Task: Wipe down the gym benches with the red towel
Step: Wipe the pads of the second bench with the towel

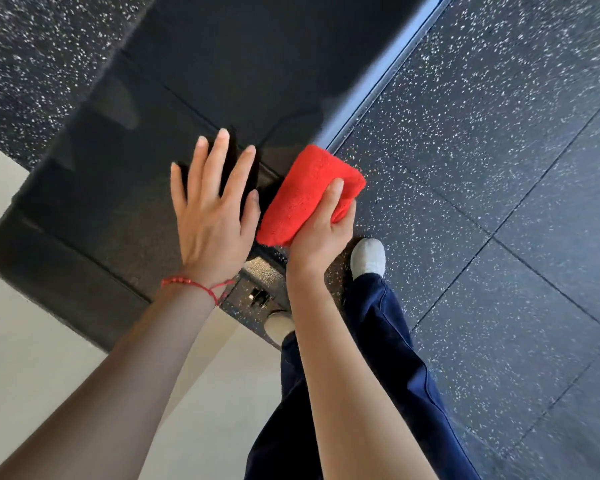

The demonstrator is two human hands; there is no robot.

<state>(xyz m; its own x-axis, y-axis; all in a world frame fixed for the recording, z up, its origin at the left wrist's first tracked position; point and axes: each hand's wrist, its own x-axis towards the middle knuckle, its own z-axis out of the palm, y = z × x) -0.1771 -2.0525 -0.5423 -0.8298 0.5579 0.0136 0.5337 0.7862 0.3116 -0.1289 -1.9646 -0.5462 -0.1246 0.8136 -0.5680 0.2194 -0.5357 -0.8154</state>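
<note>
Seen from above, a person leans over a black padded gym bench [125, 188], the worktop for this wiping job, which runs diagonally across a dark speckled rubber floor [482, 168]. The left hand [215, 206] lies flat on the bench pad, fingers straight and spread, with a red cord bracelet [194, 284] at the wrist. Just to the right of that hand, at the bench's near edge, the right hand [321, 233] grips a folded red towel [309, 192], thumb on top and the other fingers curled underneath. The towel looks like plush microfibre: light, soft and floppy, likely to bunch or unfold if held loosely, so a firm hold around the folded bundle, as here, seems the best grasp. The bench covering looks smooth and slightly glossy, so the cloth should glide easily under pressure. Below the bench edge are the person's navy trousers [371, 375] and light shoes [368, 256] on the floor.
</note>
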